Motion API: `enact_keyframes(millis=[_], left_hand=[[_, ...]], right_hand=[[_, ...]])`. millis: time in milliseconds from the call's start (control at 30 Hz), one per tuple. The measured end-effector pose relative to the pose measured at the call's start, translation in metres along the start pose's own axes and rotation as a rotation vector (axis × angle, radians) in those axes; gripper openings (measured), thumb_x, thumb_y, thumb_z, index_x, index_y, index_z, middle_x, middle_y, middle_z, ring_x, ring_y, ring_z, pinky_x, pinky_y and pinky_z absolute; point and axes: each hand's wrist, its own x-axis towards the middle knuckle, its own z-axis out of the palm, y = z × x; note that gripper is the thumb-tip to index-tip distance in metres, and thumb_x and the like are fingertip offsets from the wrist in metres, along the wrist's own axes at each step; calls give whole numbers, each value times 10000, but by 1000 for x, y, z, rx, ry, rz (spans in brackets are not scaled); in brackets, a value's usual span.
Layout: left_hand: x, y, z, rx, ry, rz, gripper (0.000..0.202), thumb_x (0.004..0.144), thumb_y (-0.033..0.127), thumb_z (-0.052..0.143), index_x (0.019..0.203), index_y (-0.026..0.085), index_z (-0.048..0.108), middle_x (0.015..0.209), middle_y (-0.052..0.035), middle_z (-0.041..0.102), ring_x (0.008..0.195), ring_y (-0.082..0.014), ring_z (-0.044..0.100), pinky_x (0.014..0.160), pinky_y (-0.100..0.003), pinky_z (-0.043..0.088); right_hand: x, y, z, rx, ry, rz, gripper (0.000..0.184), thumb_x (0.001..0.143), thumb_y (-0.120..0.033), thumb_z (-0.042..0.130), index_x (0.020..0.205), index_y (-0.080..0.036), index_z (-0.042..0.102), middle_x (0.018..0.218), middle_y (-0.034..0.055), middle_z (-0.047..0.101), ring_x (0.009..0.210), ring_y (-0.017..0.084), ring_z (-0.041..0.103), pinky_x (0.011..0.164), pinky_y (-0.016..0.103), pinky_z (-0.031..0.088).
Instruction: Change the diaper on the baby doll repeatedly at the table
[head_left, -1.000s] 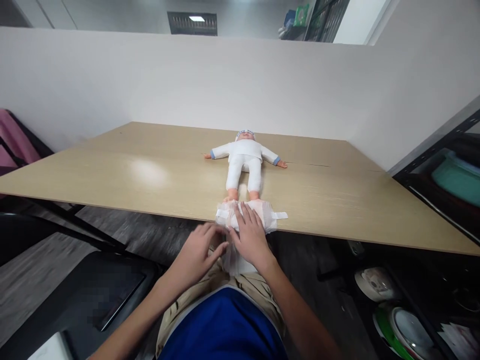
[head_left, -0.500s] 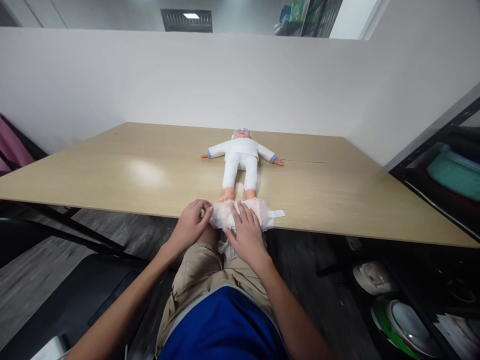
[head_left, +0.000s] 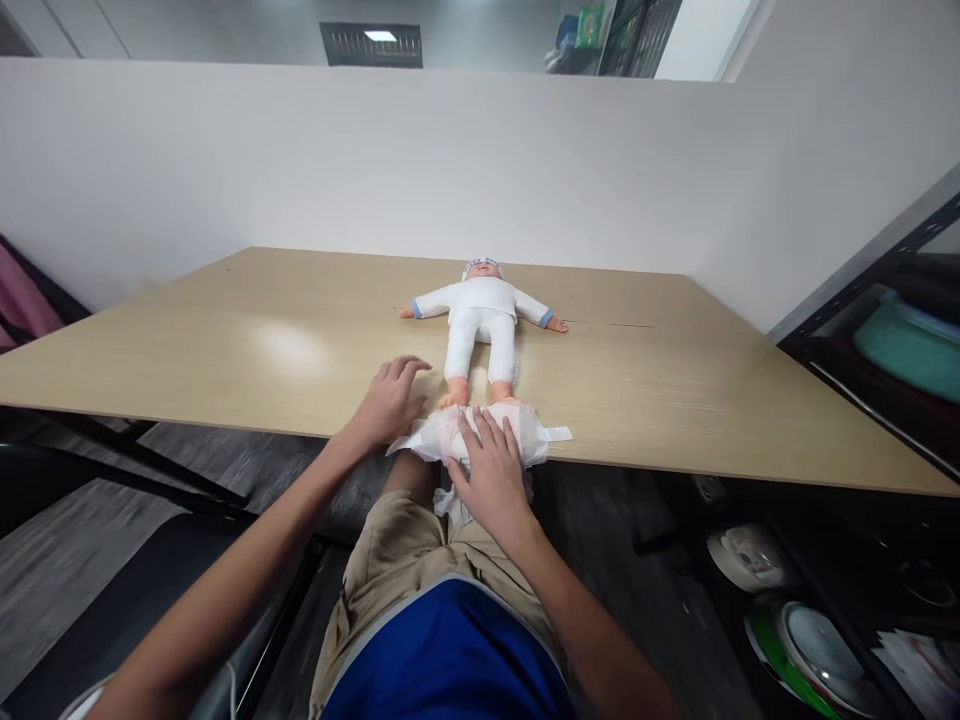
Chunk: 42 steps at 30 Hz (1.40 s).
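Observation:
A white diaper (head_left: 536,437) lies spread at the table's front edge, part of it hanging over. One tape tab sticks out to its right. My right hand (head_left: 491,465) rests flat on the diaper's middle with the fingers extended. Just above the diaper's left end is my left hand (head_left: 391,398), its fingers loosely bent and apart, with nothing visible in them. A baby doll (head_left: 484,310) in white clothes with blue cuffs lies on its back beyond the diaper. Its bare feet are close to the diaper's far edge.
The wooden table (head_left: 165,350) runs up to a white wall (head_left: 450,160). A black chair (head_left: 150,610) stands at lower left. On the right are a dark shelf with a green item (head_left: 911,345) and, lower down, several containers (head_left: 750,555).
My left hand has let go of the diaper's left end and risen forward, its fingers loosening. That end now flares out to the left. My right hand stays on the diaper.

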Motion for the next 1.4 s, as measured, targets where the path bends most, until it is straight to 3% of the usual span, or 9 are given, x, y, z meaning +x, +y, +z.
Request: enact_keyframes(millis=[67, 167, 300, 500, 667, 767, 1100, 1267, 1400], left_hand=[[30, 3, -1, 115, -92, 105, 685, 948, 106, 579, 1627, 158, 502, 1705, -254, 480, 1560, -437, 455, 1242, -613, 423], [72, 9, 0, 176, -294, 408, 855, 866, -1, 593, 1673, 268, 501, 1860, -158, 319, 1679, -430, 336, 1308, -603, 347], [108, 11, 10, 102, -423, 711, 1022, 748, -16, 706, 1692, 311, 491, 1895, -93, 276, 1761, -403, 191, 1388, -572, 235], [133, 11, 26, -61, -453, 858, 887, 788, 57, 711, 1617, 333, 558, 1768, -48, 524, 1575, -380, 481, 1283, -495, 374], [148, 21, 41, -33, -371, 899, 427, 999, 218, 643, 1413, 299, 709, 1523, -121, 693, 1257, -356, 613, 1080, -471, 440], [160, 29, 39, -30, -360, 950, 321, 1004, 245, 640, 1303, 258, 754, 1460, -145, 709, 1189, -355, 611, 1031, -478, 447], [223, 34, -33, -483, -307, 813, 310, 971, 251, 679, 1276, 254, 737, 1353, -55, 765, 1305, -286, 674, 1214, -500, 481], [241, 22, -58, -581, -253, 687, 431, 1026, 410, 653, 1336, 118, 719, 1360, -68, 747, 1352, -332, 706, 1153, -570, 541], [245, 10, -65, -691, -205, 586, 397, 925, 317, 848, 1300, 238, 746, 1383, -33, 775, 1282, -291, 756, 1069, -406, 624]], right_hand=[[3, 4, -4, 5, -11, -27, 652, 1114, -466, 609, 1688, -165, 546, 1752, 177, 525, 1675, 339, 404, 1420, 594, 222], [5, 12, -9, 17, -37, -63, 639, 1110, -487, 633, 1679, -202, 569, 1756, 146, 529, 1664, 343, 423, 1410, 595, 256], [5, 20, -14, 48, -51, -98, 626, 1125, -455, 618, 1713, -256, 532, 1788, 104, 493, 1685, 331, 395, 1403, 596, 285], [6, 18, -16, 109, -66, -73, 609, 1117, -421, 637, 1706, -293, 547, 1766, 78, 527, 1662, 327, 438, 1389, 600, 327], [10, 17, -20, 134, -96, -34, 633, 1108, -432, 652, 1720, -322, 530, 1762, 76, 531, 1633, 342, 482, 1377, 613, 349], [15, 21, -23, 134, -143, -27, 679, 1094, -455, 678, 1737, -324, 503, 1797, 78, 477, 1662, 350, 445, 1371, 621, 361], [78, 46, -17, 78, -242, -79, 641, 1152, -494, 563, 1742, -255, 486, 1842, 108, 386, 1751, 293, 276, 1417, 591, 282], [133, 58, 3, 43, -251, -91, 659, 1169, -535, 527, 1740, -208, 485, 1862, 145, 332, 1753, 316, 266, 1422, 591, 263], [190, 81, 25, 26, -180, -92, 686, 1172, -537, 506, 1720, -125, 492, 1805, 205, 433, 1716, 378, 339, 1408, 604, 284]])
